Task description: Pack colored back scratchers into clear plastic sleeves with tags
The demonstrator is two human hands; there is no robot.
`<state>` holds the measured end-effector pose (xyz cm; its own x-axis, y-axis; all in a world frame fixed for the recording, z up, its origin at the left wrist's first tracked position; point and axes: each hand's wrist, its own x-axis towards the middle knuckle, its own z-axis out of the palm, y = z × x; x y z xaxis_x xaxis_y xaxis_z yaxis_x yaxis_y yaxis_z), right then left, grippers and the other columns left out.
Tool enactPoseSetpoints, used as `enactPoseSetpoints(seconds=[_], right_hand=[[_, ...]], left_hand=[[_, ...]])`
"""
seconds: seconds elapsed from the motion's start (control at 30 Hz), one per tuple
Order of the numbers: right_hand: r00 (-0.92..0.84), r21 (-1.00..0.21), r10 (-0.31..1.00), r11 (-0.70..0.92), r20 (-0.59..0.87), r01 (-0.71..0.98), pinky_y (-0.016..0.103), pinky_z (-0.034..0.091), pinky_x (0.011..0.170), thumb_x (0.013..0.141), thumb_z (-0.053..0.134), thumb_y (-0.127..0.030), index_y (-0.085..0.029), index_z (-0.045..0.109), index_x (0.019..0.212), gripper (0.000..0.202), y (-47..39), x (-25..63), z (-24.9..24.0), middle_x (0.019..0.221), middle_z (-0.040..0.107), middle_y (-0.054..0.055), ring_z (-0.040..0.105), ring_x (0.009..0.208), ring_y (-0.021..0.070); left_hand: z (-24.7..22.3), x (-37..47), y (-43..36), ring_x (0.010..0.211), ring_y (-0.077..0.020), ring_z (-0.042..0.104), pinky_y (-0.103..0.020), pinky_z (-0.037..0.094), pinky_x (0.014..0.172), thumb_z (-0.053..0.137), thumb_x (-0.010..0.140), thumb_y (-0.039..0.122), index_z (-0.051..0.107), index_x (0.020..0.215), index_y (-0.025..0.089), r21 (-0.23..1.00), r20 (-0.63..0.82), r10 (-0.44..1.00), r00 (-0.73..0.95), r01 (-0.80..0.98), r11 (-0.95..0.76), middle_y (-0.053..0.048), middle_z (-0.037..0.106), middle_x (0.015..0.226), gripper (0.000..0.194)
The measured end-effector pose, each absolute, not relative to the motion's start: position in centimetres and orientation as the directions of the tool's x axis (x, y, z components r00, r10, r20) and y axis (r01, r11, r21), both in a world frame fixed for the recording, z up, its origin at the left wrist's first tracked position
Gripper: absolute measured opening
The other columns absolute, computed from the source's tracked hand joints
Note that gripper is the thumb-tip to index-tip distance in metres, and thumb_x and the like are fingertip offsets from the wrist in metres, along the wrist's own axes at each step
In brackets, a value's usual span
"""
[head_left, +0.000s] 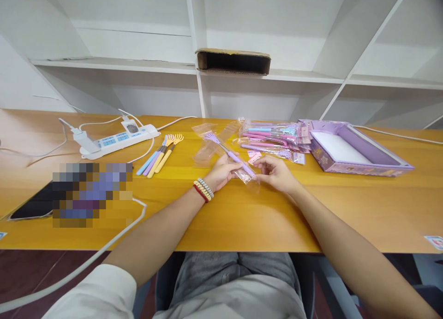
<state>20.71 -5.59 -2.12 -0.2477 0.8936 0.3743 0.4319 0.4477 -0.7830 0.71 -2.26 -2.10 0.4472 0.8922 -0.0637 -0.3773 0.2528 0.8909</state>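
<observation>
My left hand (221, 172) is closed around a purple back scratcher (244, 167) with a metal shaft and a clawed head pointing away to the left. A clear plastic sleeve (255, 186) surrounds the lower end of its handle. At that end, my right hand (277, 174) pinches the sleeve between thumb and fingers. A pink tag (254, 158) shows just beyond my right fingertips. Clear plastic bags (205, 154) lie beside and behind the scratcher's head. Several unwrapped back scratchers (159, 161), in blue, purple and yellow, rest together to the left.
Several wrapped back scratchers (270, 137) are piled behind my hands, beside an open purple box (363, 169) on the right. A white power strip (121, 143) with cables stands at the back left. A dark phone-like device (34, 201) lies near a blurred-out area. White shelves hold a cardboard box (233, 52).
</observation>
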Motion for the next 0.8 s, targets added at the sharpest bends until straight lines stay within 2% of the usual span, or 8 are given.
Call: enactPoseSetpoints(seconds=[0.17, 0.3, 0.53, 0.63, 0.8], right_hand=[[-0.363, -0.557, 0.775, 0.627, 0.518, 0.544, 0.027, 0.043, 0.061, 0.07, 0.068, -0.039, -0.02, 0.062, 0.098, 0.034, -6.2, 20.3, -1.6, 0.083, 0.059, 0.005, 0.051, 0.066, 0.0129], [-0.415, -0.494, 0.753, 0.652, 0.511, 0.575, 0.027, 0.044, 0.06, 0.072, 0.065, -0.04, -0.021, 0.062, 0.1, 0.034, -6.6, 19.7, -1.4, 0.081, 0.063, 0.004, 0.052, 0.062, 0.0121], [-0.408, -0.51, 0.777, 0.625, 0.479, 0.592, 0.025, 0.044, 0.058, 0.066, 0.069, -0.047, -0.02, 0.062, 0.102, 0.045, -6.7, 19.5, -1.6, 0.08, 0.065, 0.004, 0.055, 0.06, 0.0121], [-0.424, -0.55, 0.795, 0.606, 0.433, 0.575, 0.023, 0.043, 0.054, 0.068, 0.068, -0.044, -0.021, 0.059, 0.107, 0.046, -6.8, 19.6, -1.8, 0.075, 0.065, 0.002, 0.053, 0.053, 0.0099], [-0.45, -0.657, 0.818, 0.564, 0.359, 0.501, 0.023, 0.045, 0.056, 0.074, 0.063, -0.036, -0.02, 0.057, 0.109, 0.039, -6.9, 19.4, -1.7, 0.074, 0.065, 0.001, 0.055, 0.054, 0.0095]], left_hand=[[-2.1, 0.9, -2.5, 0.071, -0.0178, 0.066, -0.033, 0.055, 0.064, 0.068, 0.069, 0.01, 0.044, 0.099, 0.017, 0.891, -0.076, 0.884, 0.461, -0.366, 0.268, -0.005, 0.065, 0.082, 0.039], [-2.1, 0.8, -2.6, 0.069, -0.0177, 0.066, -0.033, 0.054, 0.062, 0.066, 0.071, 0.011, 0.043, 0.102, 0.017, 0.895, -0.067, 0.89, 0.451, -0.368, 0.254, -0.006, 0.066, 0.083, 0.039], [-2.0, 1.1, -2.9, 0.067, -0.0152, 0.064, -0.028, 0.053, 0.058, 0.068, 0.071, 0.019, 0.044, 0.1, 0.019, 0.941, -0.067, 0.876, 0.478, -0.263, 0.215, -0.002, 0.062, 0.079, 0.038], [-1.9, 1.1, -3.0, 0.058, -0.0123, 0.061, -0.024, 0.05, 0.051, 0.067, 0.071, 0.02, 0.045, 0.096, 0.019, 0.953, -0.067, 0.868, 0.492, -0.226, 0.201, 0.001, 0.058, 0.071, 0.033], [-1.7, 0.8, -2.8, 0.047, -0.0084, 0.053, -0.017, 0.041, 0.039, 0.064, 0.074, 0.026, 0.048, 0.086, 0.015, 0.963, -0.175, 0.834, 0.524, -0.086, 0.256, -0.002, 0.057, 0.063, 0.022]])
